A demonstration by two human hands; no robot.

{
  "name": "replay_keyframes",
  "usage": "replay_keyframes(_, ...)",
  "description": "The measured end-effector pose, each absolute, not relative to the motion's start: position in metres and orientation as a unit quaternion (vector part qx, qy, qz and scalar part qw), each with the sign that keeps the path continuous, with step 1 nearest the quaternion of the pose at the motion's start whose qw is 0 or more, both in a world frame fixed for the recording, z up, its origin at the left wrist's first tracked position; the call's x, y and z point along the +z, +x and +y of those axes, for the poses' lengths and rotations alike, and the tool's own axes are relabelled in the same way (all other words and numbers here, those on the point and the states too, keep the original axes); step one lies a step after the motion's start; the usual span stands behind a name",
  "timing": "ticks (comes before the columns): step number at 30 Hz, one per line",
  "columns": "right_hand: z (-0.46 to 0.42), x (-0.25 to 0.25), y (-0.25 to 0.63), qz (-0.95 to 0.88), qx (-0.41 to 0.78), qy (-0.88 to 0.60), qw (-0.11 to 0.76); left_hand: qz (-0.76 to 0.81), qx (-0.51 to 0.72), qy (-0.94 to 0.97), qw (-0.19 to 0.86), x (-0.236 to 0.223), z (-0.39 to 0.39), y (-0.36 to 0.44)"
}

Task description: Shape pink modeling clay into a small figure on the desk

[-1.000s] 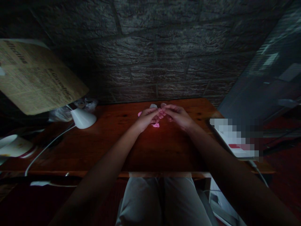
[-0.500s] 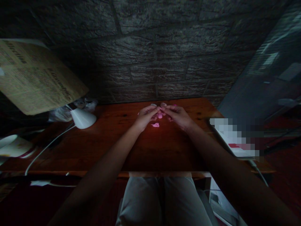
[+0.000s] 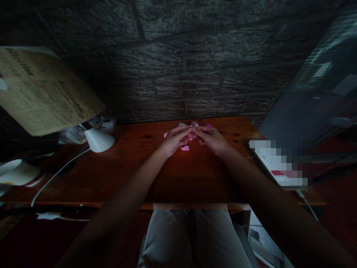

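My left hand (image 3: pixel 175 139) and my right hand (image 3: pixel 211 139) meet over the far part of the wooden table, thumbs and fingers closed in a pinch with the tips touching. Whatever lies between those fingertips is too small and dark to make out. Just beneath the fingers are soft-looking pink lumps (image 3: pixel 191 137), partly hidden. Nearer me lies a crumpled pink piece (image 3: pixel 184 148). Behind the hands show a pale pink lump (image 3: pixel 194 124), a whitish one (image 3: pixel 181 124) and a magenta one (image 3: pixel 209 125). Another pink bit (image 3: pixel 165 135) peeks out beside my left hand.
A lamp with a white base (image 3: pixel 99 140) and a newsprint-patterned shade (image 3: pixel 47 89) stands at the left, near a paper cup (image 3: pixel 21 173) and a clear plastic bag (image 3: pixel 71 134). A pale, partly pixelated device (image 3: pixel 287 178) lies at the table's right edge. A stone-patterned wall (image 3: pixel 167 70) rises behind.
My fingertips have shifted slightly right and up, and the fingers have drawn closer together. More of the magenta lump and the pink bit beside my left hand now shows.
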State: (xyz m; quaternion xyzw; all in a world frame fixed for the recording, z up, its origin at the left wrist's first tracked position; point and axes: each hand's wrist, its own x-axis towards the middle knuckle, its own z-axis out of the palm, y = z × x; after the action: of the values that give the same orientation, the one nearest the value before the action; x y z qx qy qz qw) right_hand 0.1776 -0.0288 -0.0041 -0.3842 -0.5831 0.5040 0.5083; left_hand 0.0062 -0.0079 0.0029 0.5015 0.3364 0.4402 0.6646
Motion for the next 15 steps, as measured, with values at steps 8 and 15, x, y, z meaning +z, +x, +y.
replay_keyframes(8, -0.031, -0.0002, 0.1804, -0.585, 0.512, -0.372, 0.507, 0.32, 0.449, 0.494, 0.672, 0.0021, -0.0068, 0.0061)
replay_keyframes(15, -0.0285, -0.0031, 0.1805, -0.57, 0.493, -0.367, 0.545, 0.325, 0.444, 0.493, 0.674, 0.0029, -0.0073, 0.0065)
